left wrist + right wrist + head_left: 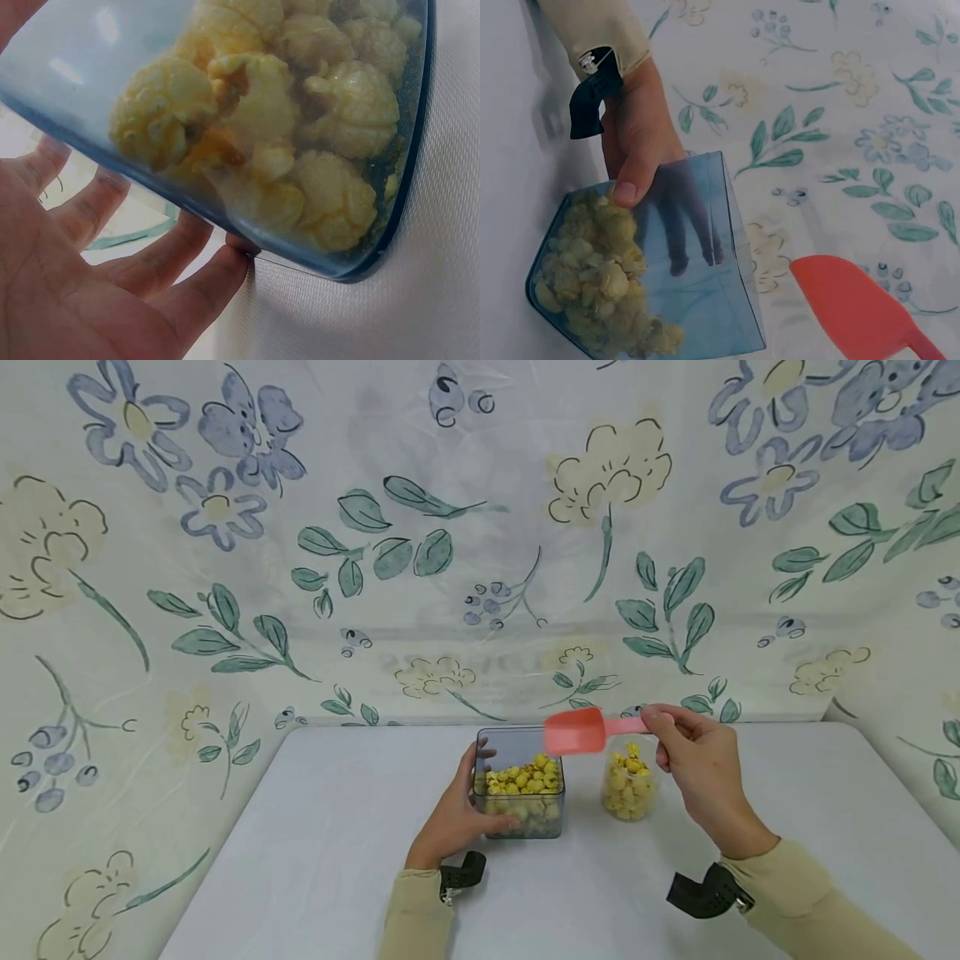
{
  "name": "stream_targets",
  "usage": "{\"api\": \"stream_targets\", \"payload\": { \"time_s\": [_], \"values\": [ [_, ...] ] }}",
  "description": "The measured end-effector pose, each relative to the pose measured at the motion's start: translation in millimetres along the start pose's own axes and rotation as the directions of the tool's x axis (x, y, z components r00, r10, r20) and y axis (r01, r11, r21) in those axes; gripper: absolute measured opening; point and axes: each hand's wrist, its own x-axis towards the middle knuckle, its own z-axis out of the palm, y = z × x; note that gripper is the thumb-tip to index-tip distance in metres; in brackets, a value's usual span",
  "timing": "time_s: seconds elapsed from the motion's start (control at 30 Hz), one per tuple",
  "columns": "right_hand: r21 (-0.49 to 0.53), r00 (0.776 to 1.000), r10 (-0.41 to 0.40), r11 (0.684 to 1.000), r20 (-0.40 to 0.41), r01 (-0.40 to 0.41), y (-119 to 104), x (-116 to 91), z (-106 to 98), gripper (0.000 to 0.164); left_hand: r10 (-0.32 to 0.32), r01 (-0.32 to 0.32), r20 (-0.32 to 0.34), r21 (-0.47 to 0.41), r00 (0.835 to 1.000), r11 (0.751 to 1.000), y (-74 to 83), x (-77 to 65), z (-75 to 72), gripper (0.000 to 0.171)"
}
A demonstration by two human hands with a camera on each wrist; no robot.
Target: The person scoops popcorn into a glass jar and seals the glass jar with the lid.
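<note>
My left hand point(452, 817) grips a clear bluish square container point(512, 742) from its left side, thumb across the front and fingers along the side wall. Yellow popcorn point(525, 779) fills its lower part. In the left wrist view, the fingers point(176, 255) touch the container's wall, with popcorn showing through. My right hand point(697, 768) pinches the handle of a pink scoop point(576, 732) between thumb and fingers. The scoop hangs in the air by the container's back right rim, and no popcorn shows in it. Right of the container stands a clear cup point(628, 797) full of popcorn.
Both the container and the cup stand on a white table point(330, 827) near its back edge. Behind it hangs a flower-printed cloth point(480, 610), which also runs along both sides. Dark bands point(705, 893) are strapped to the wrists.
</note>
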Motion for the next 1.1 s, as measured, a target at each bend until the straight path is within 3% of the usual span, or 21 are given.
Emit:
{"api": "stream_targets", "payload": {
  "time_s": [0.3,0.5,0.73,1.1],
  "values": [
    [-0.096,0.996,-0.084,0.991,0.043,0.088,-2,2,12,0.04,-0.003,0.003,-0.001,-0.016,1.0,1.0,-0.1,0.9,0.6,0.124],
    [-0.21,0.979,-0.178,0.958,0.1,0.196,-4,1,22,0.036,-0.005,0.005,0.0,-0.023,1.0,1.0,-0.8,1.5,0.3,0.124],
    [-0.254,0.968,-0.196,0.939,0.159,0.232,-8,4,33,0.028,-0.005,0.005,0.003,-0.023,1.0,1.0,-1.8,1.4,0.4,0.124],
    [-0.267,0.911,-0.324,0.882,0.257,0.389,-4,7,52,0.018,-0.009,0.009,0.003,-0.008,1.0,1.0,-0.2,1.4,-0.4,0.123]
  ]
}}
